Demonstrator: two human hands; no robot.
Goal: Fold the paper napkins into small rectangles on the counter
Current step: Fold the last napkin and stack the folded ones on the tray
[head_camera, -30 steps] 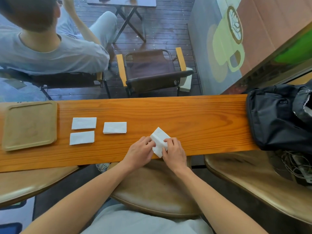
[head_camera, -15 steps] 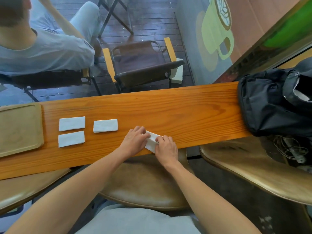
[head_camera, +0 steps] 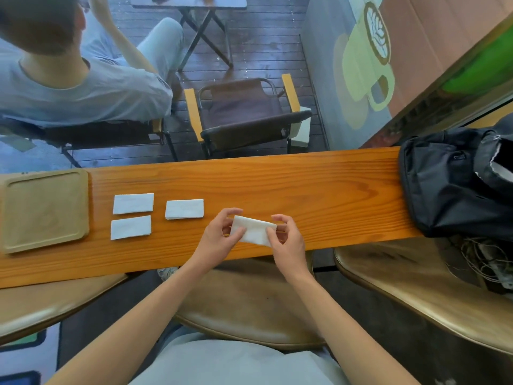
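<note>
Held between both hands at centre frame, just above the near edge of the wooden counter (head_camera: pixel 305 190): one folded napkin (head_camera: pixel 254 229), a white rectangle tilted slightly down to the right. Left hand (head_camera: pixel 219 238) pinching its left end, thumb on top, index finger arched over the far edge. Right hand (head_camera: pixel 287 240) pinching its right end, thumb on the near corner, fingers curled behind. Both grips narrow, closed on the paper.

Left of centre, flat on the counter, three finished napkin rectangles: upper-left one (head_camera: pixel 133 203), lower-left one (head_camera: pixel 131 227), third one (head_camera: pixel 184 209) nearest the hands. Apart from one another, none touching. Four napkins in all.

At far left, one tan tray (head_camera: pixel 44 209), just beside the two left rectangles. At right edge, one black bag (head_camera: pixel 455 184) covering the counter's end. Between hands and finished rectangles, bare wood. Beyond the counter, upper frame: one folding chair (head_camera: pixel 244 112) and a seated person (head_camera: pixel 83 79) in upper left. Below, tan stool seats (head_camera: pixel 249 307).
</note>
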